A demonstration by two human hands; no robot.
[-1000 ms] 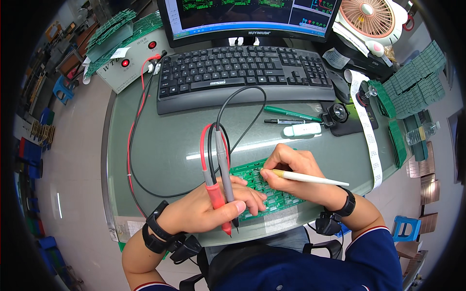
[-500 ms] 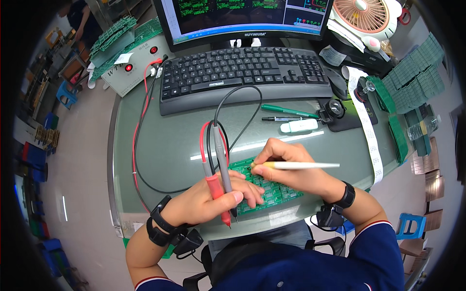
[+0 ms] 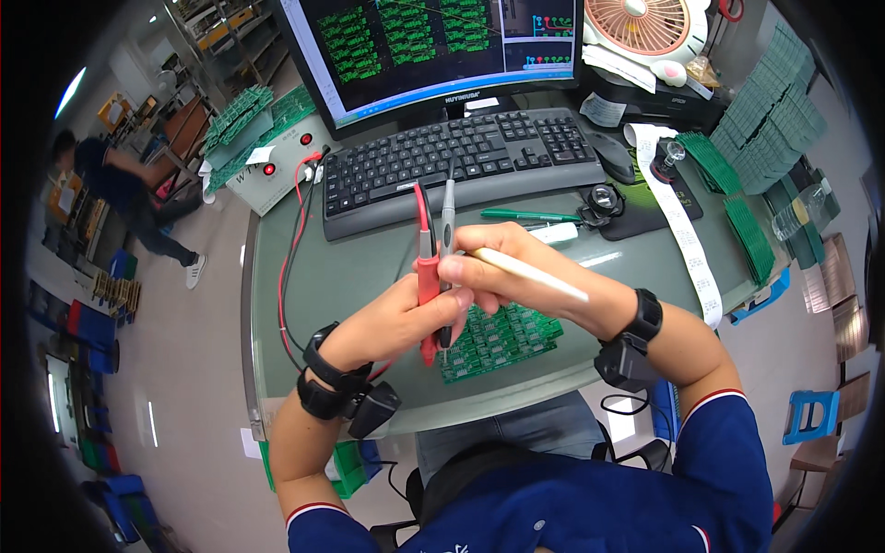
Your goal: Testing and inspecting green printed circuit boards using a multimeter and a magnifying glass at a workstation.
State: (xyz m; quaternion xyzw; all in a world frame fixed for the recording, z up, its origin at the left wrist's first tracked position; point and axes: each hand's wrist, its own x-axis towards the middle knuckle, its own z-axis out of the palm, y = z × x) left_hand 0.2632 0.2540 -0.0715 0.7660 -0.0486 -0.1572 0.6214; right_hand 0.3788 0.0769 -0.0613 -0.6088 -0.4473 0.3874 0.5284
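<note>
My left hand (image 3: 401,313) is closed around two test probes, a red probe (image 3: 428,276) and a grey-and-black probe (image 3: 448,217), both roughly upright. Beside it, my right hand (image 3: 516,251) has thumb and fingers against the grey-and-black probe. A white pen-like stick (image 3: 544,280) lies in that same hand, its blunt end toward my right wrist. Both hands meet above a green circuit board panel (image 3: 502,346), which lies flat on the desk and is partly covered by them. Where the probe leads run behind the hands is partly hidden.
A keyboard (image 3: 461,161) and monitor (image 3: 424,55) stand behind the hands. At left, a white box (image 3: 267,189) carries circuit boards and feeds the leads. A green pen (image 3: 530,216), a loupe (image 3: 602,200) and a paper strip (image 3: 687,235) lie rightward. A person (image 3: 129,189) walks far left.
My right hand has lifted off the board and come to the probes, with the stick tilted back. My left hand has risen off the board with both probes. The view has shifted.
</note>
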